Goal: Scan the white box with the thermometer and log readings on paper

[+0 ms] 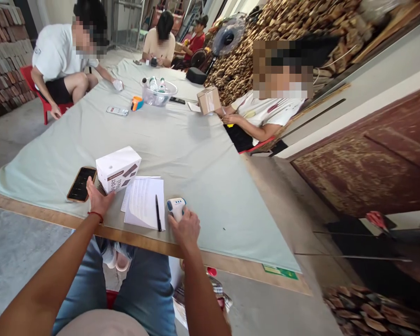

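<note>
My left hand (100, 198) is at the near lower corner of a white cardboard box (118, 163) with brown print, fingers on its left side and thumb along its front. My right hand (186, 228) is closed around a white and blue handheld infrared thermometer (177, 207), held at the table's near edge. Between my hands lie sheets of printed paper (140, 200), with a black pen (157, 212) on top. A dark phone (81, 184) in a brown case rests left of the box.
Farther along the cloth-covered table (168, 149) are a white phone (117, 111), an orange and blue object (137, 103) and a clear tub of bottles (158, 95). A person at the right has a small cardboard box (209, 100) before them. Others sit left and far back.
</note>
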Available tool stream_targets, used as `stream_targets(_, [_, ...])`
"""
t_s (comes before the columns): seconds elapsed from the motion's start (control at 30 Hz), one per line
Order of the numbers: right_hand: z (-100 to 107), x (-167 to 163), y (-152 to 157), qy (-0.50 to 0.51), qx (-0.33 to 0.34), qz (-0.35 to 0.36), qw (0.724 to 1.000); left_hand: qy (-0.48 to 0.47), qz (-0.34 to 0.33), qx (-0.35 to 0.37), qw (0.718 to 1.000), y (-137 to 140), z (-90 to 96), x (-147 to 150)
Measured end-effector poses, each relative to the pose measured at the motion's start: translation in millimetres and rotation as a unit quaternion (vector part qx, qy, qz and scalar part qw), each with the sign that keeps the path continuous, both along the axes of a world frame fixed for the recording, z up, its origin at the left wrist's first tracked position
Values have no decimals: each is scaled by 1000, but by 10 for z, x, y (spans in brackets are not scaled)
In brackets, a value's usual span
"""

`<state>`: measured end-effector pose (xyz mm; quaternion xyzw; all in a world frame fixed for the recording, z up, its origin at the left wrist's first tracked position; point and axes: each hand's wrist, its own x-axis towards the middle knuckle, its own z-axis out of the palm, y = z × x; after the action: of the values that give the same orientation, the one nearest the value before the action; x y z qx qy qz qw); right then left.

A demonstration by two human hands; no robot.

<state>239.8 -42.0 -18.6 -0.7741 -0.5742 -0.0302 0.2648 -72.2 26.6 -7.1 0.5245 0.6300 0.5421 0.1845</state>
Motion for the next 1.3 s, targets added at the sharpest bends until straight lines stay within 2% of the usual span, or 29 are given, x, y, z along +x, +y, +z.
stream_targets(0.1, [-26,43,-41,37,-86,3,996,-97,-23,-5,995,115,88,28])
stream_targets(0.17, [-1,57,-22,81,-109,5,991,-157,-45,2,987,89,139,93])
stream_targets(0.23, [44,40,1,156,-94,-11,983,-198,-56,13,979,1,167,159])
stream_targets(0.3, [105,-27,0,254,-34,-21,966,-224,-78,5,972,-113,176,199])
stream_targets(0.4, [246,-236,-56,417,64,10,906,-205,-133,-34,969,-250,179,194])
stream_targets(0.43, [312,-327,-83,470,64,32,880,-175,-153,-41,972,-277,182,180])
stream_targets(0.53, [547,-622,-151,589,9,107,801,-54,-182,-29,981,-310,189,135])
stream_targets(0.6, [697,-807,-165,636,10,138,759,11,-180,-12,983,-309,188,123])
stream_targets(0.67, [809,-964,-145,661,1,169,731,48,-177,1,983,-305,181,127])
stream_targets(0.73, [874,-1086,-94,655,-7,191,731,69,-175,7,982,-300,170,141])
stream_targets(0.87, [909,-1231,32,615,-4,195,764,83,-168,-5,982,-298,141,159])
stream_targets(0.97, [910,-1280,88,600,-3,179,780,83,-169,-4,982,-302,124,160])
stream_targets(1.3, [851,-1304,98,579,-10,176,796,100,-165,1,981,-304,128,160])
